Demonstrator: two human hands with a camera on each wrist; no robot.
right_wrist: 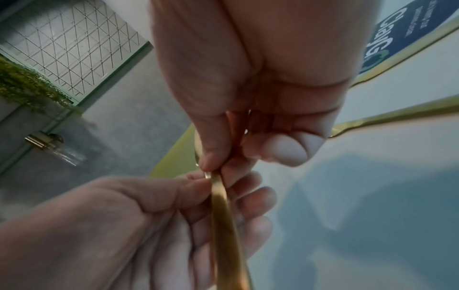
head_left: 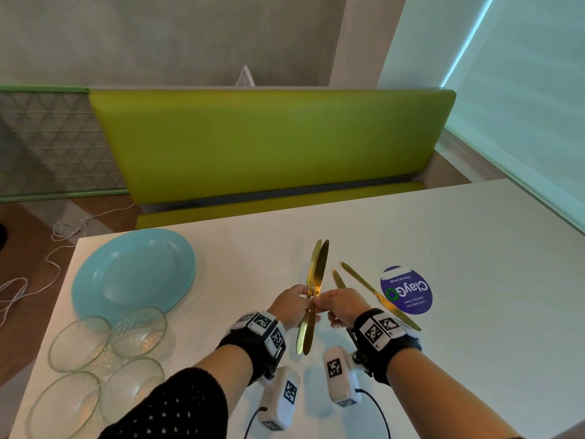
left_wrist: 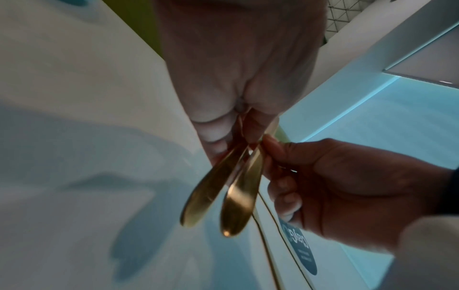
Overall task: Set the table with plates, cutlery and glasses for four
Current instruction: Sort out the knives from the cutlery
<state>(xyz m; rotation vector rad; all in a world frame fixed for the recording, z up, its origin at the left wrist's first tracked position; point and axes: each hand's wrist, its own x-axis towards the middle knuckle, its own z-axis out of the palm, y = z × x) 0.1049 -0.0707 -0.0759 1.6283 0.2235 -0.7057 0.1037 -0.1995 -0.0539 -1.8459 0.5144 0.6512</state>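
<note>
Both forearms reach forward over the white desk [head_left: 411, 236], wrists close together and raised above its surface. The left hand [head_left: 289, 307] has thumb and fingers curled round the necks of two gold knives [head_left: 315, 280], held side by side with blades pointing away from the person and handles slanting back between the wrists. The right hand [head_left: 340, 305] meets it from the right, its thumb and forefinger pinching the same pair at the neck, the other fingers bent under. The right wrist view shows the left thumb and fingertips pressed against one handle. Two more gold knives [head_left: 380, 296] lie flat on the desk just right of the hands, one crossing a round purple sticker [head_left: 411, 291]. To the left, a stack of light blue plates [head_left: 133, 274] sits near the desk's far edge, with four clear glass bowls [head_left: 104, 359] grouped in front of it
</note>
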